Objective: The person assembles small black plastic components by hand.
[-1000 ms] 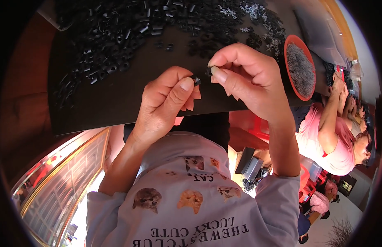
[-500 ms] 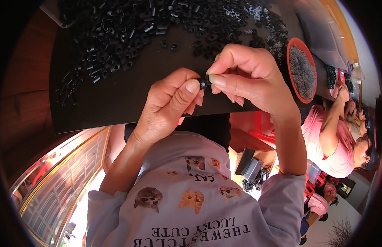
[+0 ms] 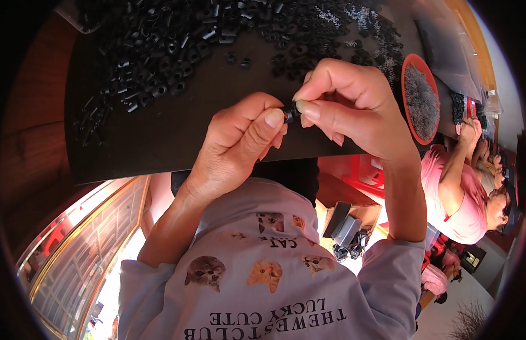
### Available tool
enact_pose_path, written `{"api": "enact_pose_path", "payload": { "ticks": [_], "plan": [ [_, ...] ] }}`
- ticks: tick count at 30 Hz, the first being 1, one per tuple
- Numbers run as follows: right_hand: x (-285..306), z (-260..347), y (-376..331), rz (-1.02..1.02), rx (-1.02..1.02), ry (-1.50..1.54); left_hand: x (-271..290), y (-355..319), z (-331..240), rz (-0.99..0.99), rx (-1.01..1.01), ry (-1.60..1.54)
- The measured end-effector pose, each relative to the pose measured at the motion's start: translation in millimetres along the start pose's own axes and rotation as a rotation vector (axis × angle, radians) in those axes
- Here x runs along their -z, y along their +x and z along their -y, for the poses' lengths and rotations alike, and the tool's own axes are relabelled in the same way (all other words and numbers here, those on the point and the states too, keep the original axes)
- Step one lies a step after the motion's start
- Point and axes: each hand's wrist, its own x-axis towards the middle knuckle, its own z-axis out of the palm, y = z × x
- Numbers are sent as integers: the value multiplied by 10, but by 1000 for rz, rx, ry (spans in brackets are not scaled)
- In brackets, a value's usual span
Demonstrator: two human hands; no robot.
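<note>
A small black plastic part [image 3: 289, 115] is held between my two hands, above the near part of a dark table [image 3: 161, 136]. My left hand [image 3: 240, 136] pinches its left end between thumb and curled fingers. From the other side, my right hand [image 3: 345, 107] grips the right end with thumb and forefinger. The fingertips hide most of the part, so its exact shape cannot be told. Beyond my hands lies a wide heap of short black plastic tubes [image 3: 155, 88]. Smaller black pieces [image 3: 300, 56] lie just past my right hand.
An orange-red bowl [image 3: 406, 107] of small greyish pieces stands to the right of my right hand. Loose springs [image 3: 365, 17] lie at the far right of the heap. Farther right sits a person in a pink shirt [image 3: 453, 192]. A box with dark devices [image 3: 348, 226] is below the table.
Both hands have shifted slightly to the right with the black part. The view has moved a little too. The grip of both hands looks much the same.
</note>
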Motion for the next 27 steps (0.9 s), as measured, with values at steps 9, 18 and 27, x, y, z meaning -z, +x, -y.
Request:
{"api": "enact_pose_path", "payload": {
  "ticks": [9,18,27],
  "plan": [
    [23,-12,27,22,11,14,23,3,-3,-6,-2,29],
    [-19,17,30,44,8,-37,20,3,27,-3,-53,55],
    [-99,22,24,-15,50,-54,-3,27,24,-38,-76,39]
  ]
}}
